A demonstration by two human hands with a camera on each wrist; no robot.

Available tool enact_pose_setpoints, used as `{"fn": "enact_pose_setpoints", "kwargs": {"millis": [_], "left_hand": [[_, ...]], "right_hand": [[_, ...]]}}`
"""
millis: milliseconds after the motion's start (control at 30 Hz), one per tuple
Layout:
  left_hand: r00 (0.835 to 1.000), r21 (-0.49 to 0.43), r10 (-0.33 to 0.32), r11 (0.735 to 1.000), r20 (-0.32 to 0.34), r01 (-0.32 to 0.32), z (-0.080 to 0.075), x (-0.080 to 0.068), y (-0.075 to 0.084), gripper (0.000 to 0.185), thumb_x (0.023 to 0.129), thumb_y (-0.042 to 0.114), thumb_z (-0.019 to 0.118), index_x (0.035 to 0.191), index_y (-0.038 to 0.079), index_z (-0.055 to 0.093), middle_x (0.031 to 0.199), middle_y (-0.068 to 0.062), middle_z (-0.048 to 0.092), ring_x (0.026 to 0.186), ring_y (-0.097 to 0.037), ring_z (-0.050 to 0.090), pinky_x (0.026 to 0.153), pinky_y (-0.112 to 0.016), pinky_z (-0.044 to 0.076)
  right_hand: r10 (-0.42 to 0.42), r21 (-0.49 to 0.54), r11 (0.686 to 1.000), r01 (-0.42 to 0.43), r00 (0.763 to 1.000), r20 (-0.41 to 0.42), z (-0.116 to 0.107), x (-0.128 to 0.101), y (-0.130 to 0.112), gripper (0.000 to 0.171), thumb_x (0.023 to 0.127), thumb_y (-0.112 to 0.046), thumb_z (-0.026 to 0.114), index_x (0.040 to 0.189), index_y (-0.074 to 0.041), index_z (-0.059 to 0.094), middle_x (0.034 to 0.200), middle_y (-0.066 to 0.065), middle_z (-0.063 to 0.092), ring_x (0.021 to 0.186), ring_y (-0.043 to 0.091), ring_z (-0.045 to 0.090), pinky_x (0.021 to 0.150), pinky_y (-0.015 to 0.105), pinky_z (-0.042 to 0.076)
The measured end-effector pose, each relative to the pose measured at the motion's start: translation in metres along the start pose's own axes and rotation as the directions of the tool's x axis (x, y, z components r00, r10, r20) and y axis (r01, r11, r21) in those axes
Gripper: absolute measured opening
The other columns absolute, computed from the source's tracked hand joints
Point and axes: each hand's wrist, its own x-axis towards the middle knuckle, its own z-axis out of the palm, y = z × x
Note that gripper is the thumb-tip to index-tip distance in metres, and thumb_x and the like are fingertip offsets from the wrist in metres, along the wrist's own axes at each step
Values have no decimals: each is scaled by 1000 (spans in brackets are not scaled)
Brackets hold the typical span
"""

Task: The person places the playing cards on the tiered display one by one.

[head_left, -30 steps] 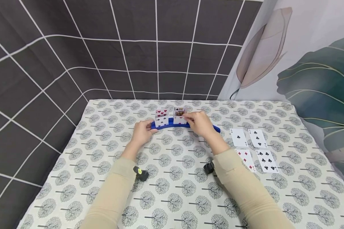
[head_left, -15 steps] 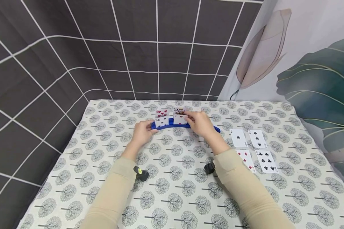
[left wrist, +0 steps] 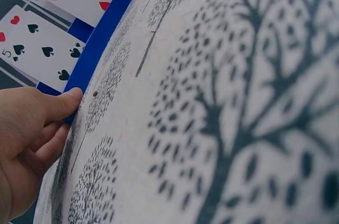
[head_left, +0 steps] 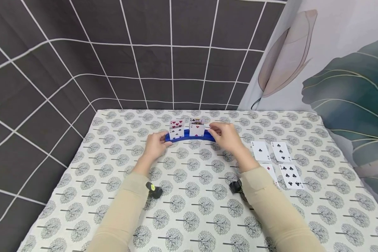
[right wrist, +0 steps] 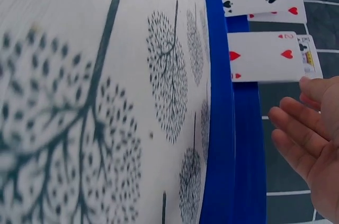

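Note:
A curved blue card holder (head_left: pixel 209 135) stands toward the back of the table. My left hand (head_left: pixel 155 144) pinches its left end between thumb and fingers. In its front slot is the five of spades (left wrist: pixel 41 50), with an eight of hearts (right wrist: pixel 291 2) standing behind. Further right, the two of hearts (right wrist: pixel 265 57) stands in front of the king of clubs (right wrist: pixel 311 57), which is mostly covered. My right hand (head_left: pixel 227 137) is just right of the two of hearts, fingers loosely bent and holding nothing, its thumb tip close to the card's upper corner.
To the right on the tree-print tablecloth (head_left: pixel 192 220) lie the ace of clubs (head_left: pixel 260 151), three of clubs (head_left: pixel 281 151), six of clubs (head_left: pixel 291 176) and a diamond card (head_left: pixel 269 170), partly covered by my right sleeve. A dark gridded curtain (head_left: pixel 151 63) hangs behind.
My right hand has let go of the two of hearts and drawn back to the right. The card now stands by itself in the holder. My left hand has stayed put.

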Motion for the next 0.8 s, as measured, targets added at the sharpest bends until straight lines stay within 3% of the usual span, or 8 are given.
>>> {"fn": "enact_pose_setpoints", "kwargs": {"millis": [333, 800], "left_hand": [[1000, -6, -13, 1000, 5, 13, -1, 0, 1, 54, 86, 7, 79, 135, -5, 59, 125, -26, 66, 113, -35, 68, 97, -34, 59], [1000, -4, -30, 1000, -1, 30, 0, 0, 3, 53, 86, 8, 80, 134, -4, 60, 124, -26, 67, 112, -34, 69, 96, -33, 59]], "right_hand": [[65, 4, 998, -66, 998, 18, -20, -8, 1, 26, 97, -11, 69, 118, 6, 69, 102, 20, 75, 85, 33, 74, 80, 43, 65], [91, -11, 996, -91, 996, 0, -42, -20, 17, 28, 98, -12, 68, 120, 5, 68, 102, 22, 74, 85, 35, 74, 80, 47, 65]]}}
